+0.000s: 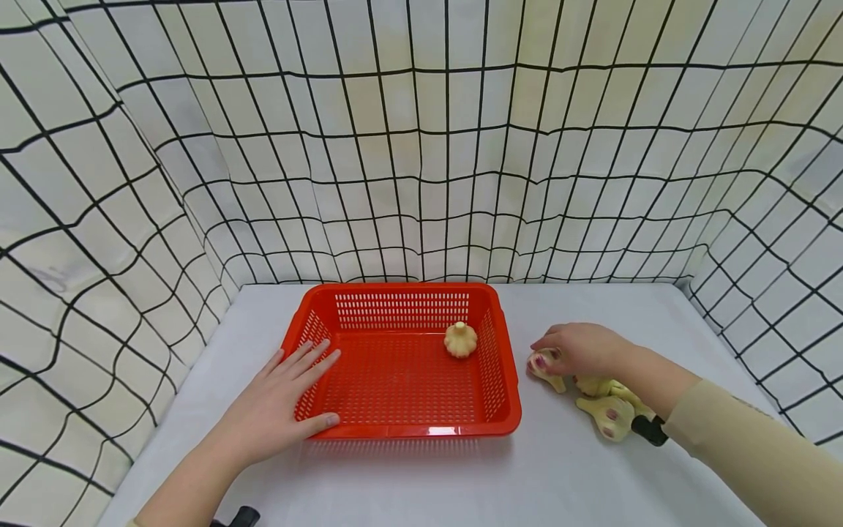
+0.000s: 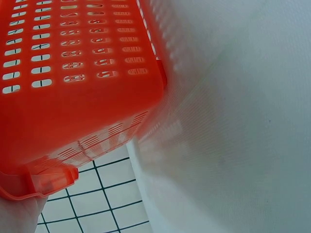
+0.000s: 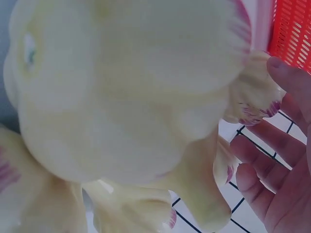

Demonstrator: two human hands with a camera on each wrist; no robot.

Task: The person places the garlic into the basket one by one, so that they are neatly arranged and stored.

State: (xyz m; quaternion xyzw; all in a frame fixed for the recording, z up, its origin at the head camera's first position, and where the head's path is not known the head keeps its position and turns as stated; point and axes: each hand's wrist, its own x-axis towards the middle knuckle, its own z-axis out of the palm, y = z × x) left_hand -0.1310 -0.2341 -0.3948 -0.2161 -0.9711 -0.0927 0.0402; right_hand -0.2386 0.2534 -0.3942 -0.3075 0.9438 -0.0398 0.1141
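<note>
My right hand (image 1: 582, 350) pinches a garlic bulb (image 1: 543, 364) with purple streaks, just right of the red basket (image 1: 507, 366). In the right wrist view, the thumb of the right hand (image 3: 286, 160) lies along one side of this bulb (image 3: 257, 90), with the fingers on the other side. Several more garlic bulbs (image 1: 609, 416) are bunched under the right wrist; one large bulb (image 3: 116, 97) fills much of the right wrist view. My left hand (image 1: 276, 406) rests over the basket's left edge, fingers straight and spread. Inside the basket, towards its right end, stands one garlic bulb (image 1: 460, 340), stem up.
The basket stands on a white-covered table (image 1: 395, 483). Black netting over white sheeting (image 1: 421, 161) rises along the back and both sides. A black strap end (image 1: 648, 430) sticks out at the right wrist, and another black piece (image 1: 245, 516) at the left wrist.
</note>
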